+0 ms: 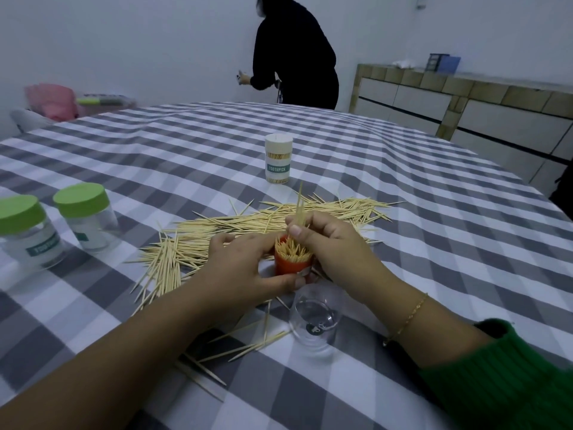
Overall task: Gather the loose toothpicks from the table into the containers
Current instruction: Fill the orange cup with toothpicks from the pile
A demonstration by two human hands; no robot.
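A red container (290,265) packed with upright toothpicks stands on the checked tablecloth. My left hand (245,268) grips it from the left side. Above its mouth, my right hand (328,243) pinches a small bundle of toothpicks (299,206) held upright, their lower ends in the container. A wide heap of loose toothpicks (248,225) lies behind and to the left of my hands. More loose toothpicks (248,342) lie under my left forearm. A clear plastic cap (314,321) rests just in front of the red container.
Two clear jars with green lids (83,200) (18,212) stand at the left. A white-lidded toothpick container (278,158), full, stands further back. A person in black (294,57) stands beyond the table's far edge. A tiled counter (465,97) runs along the right.
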